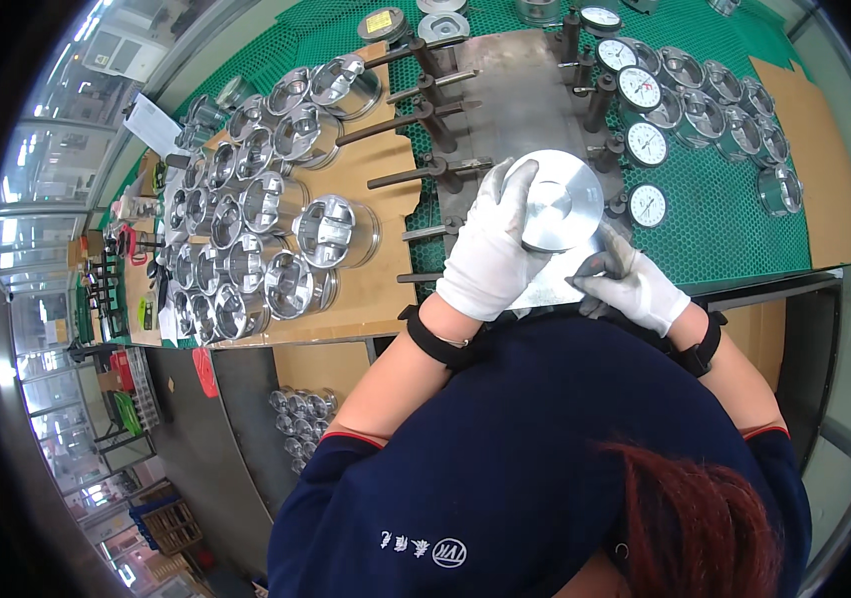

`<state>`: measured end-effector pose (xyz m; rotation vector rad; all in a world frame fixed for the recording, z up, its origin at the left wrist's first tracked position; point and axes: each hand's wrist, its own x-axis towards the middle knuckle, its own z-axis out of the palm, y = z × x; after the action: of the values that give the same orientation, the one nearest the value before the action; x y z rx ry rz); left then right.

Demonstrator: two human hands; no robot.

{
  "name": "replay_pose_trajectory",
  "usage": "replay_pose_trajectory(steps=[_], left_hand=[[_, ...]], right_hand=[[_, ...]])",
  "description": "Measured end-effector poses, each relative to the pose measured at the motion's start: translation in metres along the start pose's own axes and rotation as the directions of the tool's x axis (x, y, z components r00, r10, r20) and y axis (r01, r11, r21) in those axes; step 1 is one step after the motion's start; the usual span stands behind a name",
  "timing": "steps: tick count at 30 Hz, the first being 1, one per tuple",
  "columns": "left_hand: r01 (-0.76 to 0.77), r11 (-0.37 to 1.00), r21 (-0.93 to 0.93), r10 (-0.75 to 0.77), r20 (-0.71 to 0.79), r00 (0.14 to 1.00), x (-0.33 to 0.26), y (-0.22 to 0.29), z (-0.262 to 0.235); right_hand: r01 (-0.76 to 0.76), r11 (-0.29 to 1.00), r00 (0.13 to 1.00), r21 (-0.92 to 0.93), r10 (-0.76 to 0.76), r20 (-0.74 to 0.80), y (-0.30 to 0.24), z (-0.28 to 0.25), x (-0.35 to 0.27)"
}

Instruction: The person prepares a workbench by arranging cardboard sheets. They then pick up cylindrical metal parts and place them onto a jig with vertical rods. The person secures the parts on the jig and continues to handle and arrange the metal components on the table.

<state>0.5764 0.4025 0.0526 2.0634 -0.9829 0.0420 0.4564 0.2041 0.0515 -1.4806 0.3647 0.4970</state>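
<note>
the left hand (490, 249) in a white glove lies over the near left side of a round shiny metal piston (562, 202). its fingers are spread and curl up around the rim, holding it. the piston sits with its flat round top up, on a grey metal plate (520, 90) in the middle of the bench, right in front of the person.

the right hand (633, 284), gloved too, is just near and right of the piston. its fingers are pressed close together around something small and dark. i cannot tell what that small thing is, and i cannot tell if the hand touches the piston.

what could go wrong: the piston looks smooth and heavy, and only one hand has it for sure. if the fingers slide on the shiny rim, it could tip or drop onto the plate and get a dent. it could also bump the round dial gauges (647, 145) standing just to the right, or the dark pegs (432, 120) on the left, if it swings too wide.

both wrists bend in from the near side, with dark bands on them. the left forearm comes up from the near left, the right one from the near right.

many more pistons (246, 219) stand in rows on a brown board far to the left. more sit on the green mat (724, 229) at the far right.
</note>
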Motion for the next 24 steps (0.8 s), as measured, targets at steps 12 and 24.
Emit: replay_pose_trajectory(steps=[12, 24], left_hand=[[-0.046, 0.999, 0.02, 0.047, -0.041, 0.998, 0.003, 0.006, -0.002], [0.114, 0.864, -0.49, -0.01, 0.209, 0.978, 0.016, 0.084, -0.045]], right_hand=[[-0.07, 0.996, 0.997, 0.05, 0.069, 0.019, -0.013, 0.001, -0.004], [0.364, 0.917, 0.852, 0.163, -0.257, -0.456, -0.015, -0.075, -0.073]])
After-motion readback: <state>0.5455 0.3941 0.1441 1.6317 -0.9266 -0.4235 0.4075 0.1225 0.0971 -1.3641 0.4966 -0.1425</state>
